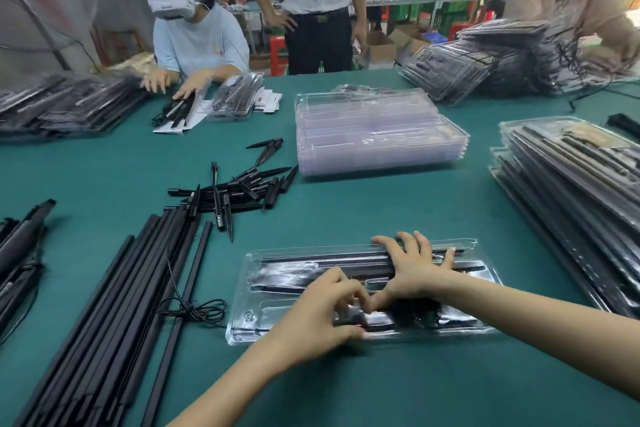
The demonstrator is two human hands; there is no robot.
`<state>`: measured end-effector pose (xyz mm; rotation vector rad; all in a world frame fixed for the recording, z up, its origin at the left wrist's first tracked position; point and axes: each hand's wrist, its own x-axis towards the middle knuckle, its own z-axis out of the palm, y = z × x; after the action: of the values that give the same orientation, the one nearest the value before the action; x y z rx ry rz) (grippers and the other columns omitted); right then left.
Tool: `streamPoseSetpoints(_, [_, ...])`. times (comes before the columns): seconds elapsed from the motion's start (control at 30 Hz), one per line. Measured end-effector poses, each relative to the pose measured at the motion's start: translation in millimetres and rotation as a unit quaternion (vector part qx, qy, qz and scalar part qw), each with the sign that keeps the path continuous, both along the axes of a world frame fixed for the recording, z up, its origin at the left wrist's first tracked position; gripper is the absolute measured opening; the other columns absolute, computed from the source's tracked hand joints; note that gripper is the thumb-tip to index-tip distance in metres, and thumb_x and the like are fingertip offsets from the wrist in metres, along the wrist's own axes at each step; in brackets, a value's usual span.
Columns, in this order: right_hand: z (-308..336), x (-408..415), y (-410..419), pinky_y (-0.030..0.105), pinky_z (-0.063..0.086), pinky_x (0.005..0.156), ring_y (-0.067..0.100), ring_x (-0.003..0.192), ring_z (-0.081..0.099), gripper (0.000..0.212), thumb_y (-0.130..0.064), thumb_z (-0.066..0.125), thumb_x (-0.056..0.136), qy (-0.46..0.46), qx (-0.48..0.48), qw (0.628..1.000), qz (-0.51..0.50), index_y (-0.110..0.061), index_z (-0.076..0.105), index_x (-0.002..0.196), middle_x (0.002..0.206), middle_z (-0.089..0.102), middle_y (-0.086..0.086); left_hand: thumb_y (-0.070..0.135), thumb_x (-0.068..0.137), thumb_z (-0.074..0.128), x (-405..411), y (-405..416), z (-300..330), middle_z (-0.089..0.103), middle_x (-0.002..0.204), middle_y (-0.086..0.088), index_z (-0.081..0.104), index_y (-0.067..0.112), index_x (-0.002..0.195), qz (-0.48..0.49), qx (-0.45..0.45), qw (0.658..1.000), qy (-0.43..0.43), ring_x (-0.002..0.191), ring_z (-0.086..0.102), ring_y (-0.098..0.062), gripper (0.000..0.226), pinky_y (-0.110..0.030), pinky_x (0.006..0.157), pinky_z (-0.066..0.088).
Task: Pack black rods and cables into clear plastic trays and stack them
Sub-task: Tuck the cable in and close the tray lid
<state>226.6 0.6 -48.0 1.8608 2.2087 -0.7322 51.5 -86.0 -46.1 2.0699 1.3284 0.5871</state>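
A clear plastic tray (pixel 277 274) lies on the green table in front of me, with long black rods (pixel 329 257) in its far slots and a black cable bundle (pixel 420 314) in its near right pocket. My left hand (pixel 322 308) rests on the tray's near middle with fingers curled down onto something dark; what they touch is hidden. My right hand (pixel 414 267) lies flat with spread fingers over the rods. Loose long rods (pixel 114 305) lie at left, short black spikes (pixel 242 187) beyond them, and a coiled cable (pixel 197 310) lies beside the tray.
A stack of empty clear trays (pixel 374 135) stands mid-table. Filled trays are piled at right (pixel 571 191), far right (pixel 485 69) and far left (pixel 62 104). A seated person (pixel 197 42) works across the table; others stand behind. Black parts (pixel 17 246) lie at the left edge.
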Motion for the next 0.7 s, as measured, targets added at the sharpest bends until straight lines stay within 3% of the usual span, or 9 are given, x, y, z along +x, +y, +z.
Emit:
streamPoseSetpoints(0.07, [1,0,0,0.070,-0.012,0.105,0.022,0.144,-0.023,0.117,-0.072,0.075,0.053,-0.006,0.000,1.000,0.003,-0.047,0.007,0.145,0.158,-0.010,-0.001,0.020,0.078,0.077,-29,-9,0,0.053,0.096,0.011,0.066,0.024,0.093,0.084,0.076,0.993,-0.014,0.092,0.052,-0.001,0.019,-0.029,0.087,0.045])
streamPoseSetpoints(0.13, [4,-1,2,0.072,-0.010,0.105,0.024,0.144,-0.022,0.120,-0.075,0.074,0.051,-0.016,-0.008,1.000,0.007,-0.047,0.006,0.145,0.158,-0.010,0.001,0.024,0.077,0.078,-63,-18,0,0.056,0.097,0.016,0.062,0.031,0.095,0.220,0.167,0.961,0.031,0.095,0.051,-0.001,0.025,-0.035,0.088,0.041])
streamPoseSetpoints(0.2, [7,-2,4,0.073,-0.006,0.105,0.025,0.144,-0.020,0.121,-0.077,0.073,0.050,-0.032,-0.019,0.999,0.013,-0.045,0.005,0.146,0.158,-0.010,0.002,0.030,0.073,0.081,-91,-30,3,0.054,0.099,0.018,0.055,0.036,0.099,0.338,0.175,0.923,0.059,0.096,0.048,-0.002,0.037,-0.032,0.085,0.033])
streamPoseSetpoints(0.27, [8,-1,6,0.073,-0.005,0.105,0.026,0.145,-0.019,0.123,-0.080,0.070,0.050,-0.048,-0.029,0.998,0.021,-0.045,0.003,0.146,0.158,-0.010,0.002,0.033,0.071,0.082,-103,-39,0,0.053,0.101,0.018,0.051,0.035,0.102,0.372,0.142,0.916,0.046,0.099,0.051,-0.006,0.045,-0.033,0.088,0.035])
streamPoseSetpoints(0.43, [6,2,8,0.072,-0.003,0.106,0.024,0.145,-0.018,0.126,-0.085,0.066,0.047,-0.056,-0.032,0.997,0.030,-0.046,-0.001,0.146,0.158,-0.011,-0.001,0.026,0.078,0.077,-74,-50,-6,0.054,0.106,0.018,0.055,0.030,0.108,0.289,0.168,0.941,0.054,0.107,0.052,-0.009,0.037,-0.033,0.094,0.037])
streamPoseSetpoints(0.6, [6,4,8,0.071,-0.003,0.107,0.022,0.145,-0.018,0.127,-0.084,0.067,0.047,-0.050,-0.033,0.998,0.026,-0.046,-0.002,0.147,0.159,-0.011,-0.002,0.033,0.089,0.059,-19,-45,-12,0.050,0.133,0.014,0.054,0.027,0.130,0.110,0.174,0.974,0.092,0.127,0.036,-0.002,0.042,-0.012,0.105,0.012])
streamPoseSetpoints(0.7, [5,5,7,0.070,-0.004,0.108,0.021,0.145,-0.018,0.123,-0.080,0.068,0.053,-0.044,-0.023,0.998,0.027,-0.046,-0.002,0.147,0.159,-0.009,-0.004,0.035,0.093,0.053,1,-38,-17,0.043,0.145,0.011,0.048,0.028,0.138,0.062,0.166,0.977,0.120,0.137,0.034,-0.009,0.046,-0.024,0.115,0.010])
